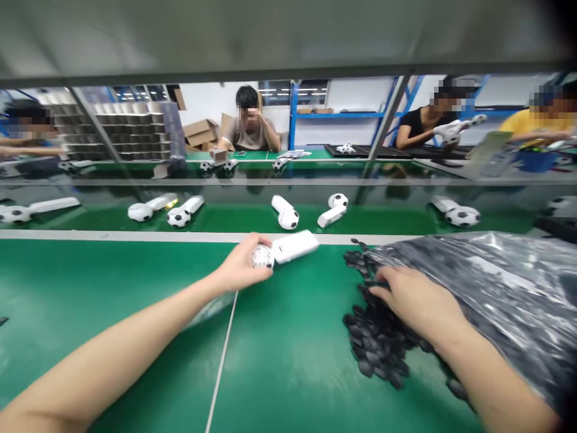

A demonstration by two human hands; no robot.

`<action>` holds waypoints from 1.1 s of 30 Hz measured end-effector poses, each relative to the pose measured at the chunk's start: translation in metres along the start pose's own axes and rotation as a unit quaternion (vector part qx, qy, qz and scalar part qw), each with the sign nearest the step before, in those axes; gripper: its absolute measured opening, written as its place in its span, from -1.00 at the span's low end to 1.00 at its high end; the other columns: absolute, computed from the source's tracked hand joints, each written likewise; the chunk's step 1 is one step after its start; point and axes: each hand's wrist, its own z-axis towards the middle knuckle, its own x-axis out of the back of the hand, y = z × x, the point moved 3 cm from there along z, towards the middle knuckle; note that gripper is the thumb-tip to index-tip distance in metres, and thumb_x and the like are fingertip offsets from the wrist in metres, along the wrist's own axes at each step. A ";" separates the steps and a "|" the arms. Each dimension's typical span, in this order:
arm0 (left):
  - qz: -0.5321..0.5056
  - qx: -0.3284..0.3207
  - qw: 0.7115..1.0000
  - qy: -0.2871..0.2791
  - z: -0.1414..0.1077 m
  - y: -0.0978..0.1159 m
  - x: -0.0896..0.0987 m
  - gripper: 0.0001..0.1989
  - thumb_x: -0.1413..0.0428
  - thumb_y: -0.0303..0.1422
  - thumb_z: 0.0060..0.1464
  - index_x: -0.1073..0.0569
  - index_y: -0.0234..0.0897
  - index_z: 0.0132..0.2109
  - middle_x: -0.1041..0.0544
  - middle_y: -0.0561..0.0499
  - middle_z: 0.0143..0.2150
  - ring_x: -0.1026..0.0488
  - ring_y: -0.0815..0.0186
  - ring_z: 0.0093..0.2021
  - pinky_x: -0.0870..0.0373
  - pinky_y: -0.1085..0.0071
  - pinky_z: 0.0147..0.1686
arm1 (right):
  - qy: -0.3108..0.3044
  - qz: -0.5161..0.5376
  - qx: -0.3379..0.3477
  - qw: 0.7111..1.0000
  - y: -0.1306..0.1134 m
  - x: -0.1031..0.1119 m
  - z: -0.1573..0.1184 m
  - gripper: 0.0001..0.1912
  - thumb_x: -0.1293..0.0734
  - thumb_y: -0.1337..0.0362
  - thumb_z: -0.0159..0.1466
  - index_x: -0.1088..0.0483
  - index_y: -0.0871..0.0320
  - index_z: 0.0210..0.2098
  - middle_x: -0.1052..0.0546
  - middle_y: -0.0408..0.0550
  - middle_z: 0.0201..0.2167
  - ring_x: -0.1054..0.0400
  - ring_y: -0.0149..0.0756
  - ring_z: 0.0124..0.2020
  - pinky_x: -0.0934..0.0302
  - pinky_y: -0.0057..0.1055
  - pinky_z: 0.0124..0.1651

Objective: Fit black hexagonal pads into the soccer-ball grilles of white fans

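My left hand (246,261) is closed round the round end of a white handheld device (295,246). That end carries a football pattern and small openings; a flat, box-like white handle points away to the right, just above the green bench. On the right, my right hand (417,297) reaches into a pile of small black pieces (376,343). Its thumb and forefinger are bent towards each other, and the other fingers are hidden. Whether a piece is between them cannot be made out. A clear plastic bag (500,288) of dark pieces lies against this hand.
Beyond a pale rail (135,236), several football-headed devices lie on a green conveyor belt (234,219). Co-workers sit across it, one person (428,129) holding a white device. A grey shelf (270,36) hangs overhead. A white line (223,361) crosses the green bench (293,373).
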 end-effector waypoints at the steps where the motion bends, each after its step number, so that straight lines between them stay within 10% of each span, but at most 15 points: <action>1: 0.020 0.019 0.999 0.032 0.012 -0.013 0.008 -0.59 -0.11 -0.38 -0.16 -0.23 -0.24 -0.10 -0.33 0.00 -0.12 -0.36 0.25 -0.19 -0.34 0.36 -0.25 | -0.032 -0.025 -0.004 0.999 0.004 -0.006 0.001 -0.93 -0.34 0.31 0.22 -0.40 0.19 -0.32 -0.43 0.01 -0.35 -0.33 -0.08 -0.28 -0.14 -0.35 -0.43; 10: 0.176 0.108 0.969 0.136 0.108 -0.086 0.016 -0.56 -0.05 -0.36 -0.09 -0.22 -0.36 -0.02 -0.27 -0.26 0.01 -0.23 -0.07 0.04 -0.21 0.01 -0.04 | -0.098 -0.033 0.001 0.995 -0.013 -0.003 0.000 -0.77 -0.20 0.60 0.19 -0.41 0.24 -0.28 -0.45 0.02 -0.35 -0.40 -0.15 -0.32 -0.10 -0.42 -0.44; 19: 0.286 -0.124 0.948 -0.061 0.184 -0.020 -0.051 -0.22 -0.13 -0.56 -0.15 -0.05 -0.11 0.22 -0.01 -0.02 0.30 0.13 0.05 0.28 -0.02 0.13 0.16 | -0.013 0.039 0.021 0.999 -0.020 0.003 0.001 -0.82 -0.29 0.46 0.25 -0.37 0.16 -0.48 -0.36 -0.12 -0.43 -0.31 -0.27 -0.34 0.03 -0.45 -0.46; 25: 0.308 -0.179 0.927 -0.120 0.215 -0.001 -0.069 -0.61 -0.04 -0.27 0.13 -0.26 -0.30 0.08 -0.29 -0.12 0.10 -0.25 0.10 0.08 -0.15 -0.02 0.04 | -0.013 0.147 0.035 0.988 -0.020 0.000 0.004 -0.90 -0.31 0.48 0.24 -0.37 0.18 -0.36 -0.37 -0.14 -0.41 -0.31 -0.34 -0.38 -0.04 -0.48 -0.39; 33: 0.274 -0.152 0.943 -0.113 0.224 0.007 -0.078 -0.50 -0.19 -0.07 -0.15 -0.39 -0.33 -0.12 -0.43 -0.13 -0.13 -0.36 0.09 -0.09 -0.26 0.13 -0.09 | -0.031 0.155 0.033 0.987 -0.025 -0.005 0.006 -0.80 -0.22 0.62 0.18 -0.37 0.25 -0.33 -0.39 -0.03 -0.36 -0.32 -0.29 -0.37 -0.05 -0.48 -0.39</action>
